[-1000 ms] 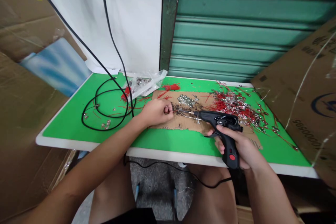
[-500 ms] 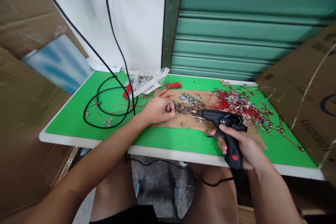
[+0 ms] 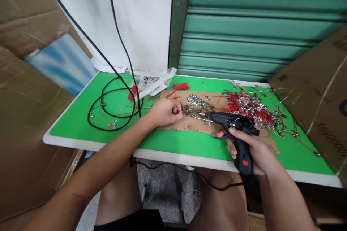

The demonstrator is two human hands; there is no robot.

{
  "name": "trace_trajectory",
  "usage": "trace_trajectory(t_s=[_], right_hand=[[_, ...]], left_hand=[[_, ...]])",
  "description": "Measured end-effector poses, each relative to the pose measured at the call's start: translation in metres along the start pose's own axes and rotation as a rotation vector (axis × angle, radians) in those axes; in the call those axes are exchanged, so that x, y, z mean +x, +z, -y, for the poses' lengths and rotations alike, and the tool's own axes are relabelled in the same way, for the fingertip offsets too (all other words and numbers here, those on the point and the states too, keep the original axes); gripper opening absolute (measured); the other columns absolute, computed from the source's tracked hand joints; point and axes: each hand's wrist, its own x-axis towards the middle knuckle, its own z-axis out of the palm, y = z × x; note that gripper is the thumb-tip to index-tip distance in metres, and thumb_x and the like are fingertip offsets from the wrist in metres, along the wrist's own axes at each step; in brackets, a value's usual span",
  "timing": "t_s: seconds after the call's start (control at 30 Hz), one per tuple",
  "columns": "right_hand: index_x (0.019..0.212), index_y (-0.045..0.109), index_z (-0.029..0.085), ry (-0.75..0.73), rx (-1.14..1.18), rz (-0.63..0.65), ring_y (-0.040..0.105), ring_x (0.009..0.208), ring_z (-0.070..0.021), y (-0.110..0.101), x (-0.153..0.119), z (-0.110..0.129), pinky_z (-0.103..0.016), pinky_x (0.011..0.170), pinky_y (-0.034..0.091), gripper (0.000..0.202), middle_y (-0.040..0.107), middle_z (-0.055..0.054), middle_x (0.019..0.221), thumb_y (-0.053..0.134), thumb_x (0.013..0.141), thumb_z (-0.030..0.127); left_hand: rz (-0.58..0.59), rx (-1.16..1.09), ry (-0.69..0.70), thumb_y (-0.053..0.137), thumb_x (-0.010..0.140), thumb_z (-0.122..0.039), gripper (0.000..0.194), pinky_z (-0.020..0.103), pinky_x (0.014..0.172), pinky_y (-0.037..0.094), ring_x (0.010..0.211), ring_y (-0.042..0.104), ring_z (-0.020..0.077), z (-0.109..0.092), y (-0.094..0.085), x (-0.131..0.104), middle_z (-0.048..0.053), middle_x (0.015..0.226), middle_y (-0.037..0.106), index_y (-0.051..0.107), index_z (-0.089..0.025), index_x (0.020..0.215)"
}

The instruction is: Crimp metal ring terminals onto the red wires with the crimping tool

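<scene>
The right hand (image 3: 261, 151) wraps the grip of the black soldering gun (image 3: 225, 118), its metal tip (image 3: 197, 112) toward the left hand (image 3: 166, 112), which is curled, anything pinched too small to tell. Steadiness, fingers clear of the heat, should serve best. Just beyond that hand, metal pieces (image 3: 196, 100) lie on cardboard (image 3: 200, 127).
</scene>
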Motion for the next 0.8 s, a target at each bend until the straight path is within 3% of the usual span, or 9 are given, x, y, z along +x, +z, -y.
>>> trace_trajectory(t_s=[0.8], right_hand=[[0.082, 0.078, 0.017, -0.005, 0.046, 0.055, 0.042, 0.043, -0.011, -0.0035, 0.0022, -0.0023, -0.021, 0.037, 0.034, 0.042, 0.051, 0.0, 0.048, 0.085, 0.066, 0.055]], left_hand=[[0.004, 0.057, -0.036, 0.067, 0.077, -0.026, 0.01, 0.024, 0.061, 0.04, 0.073, 0.065, 0.0153, -0.0033, -0.0002, 0.0016, -0.001, 0.078, 0.073, 0.073, -0.02, 0.082]])
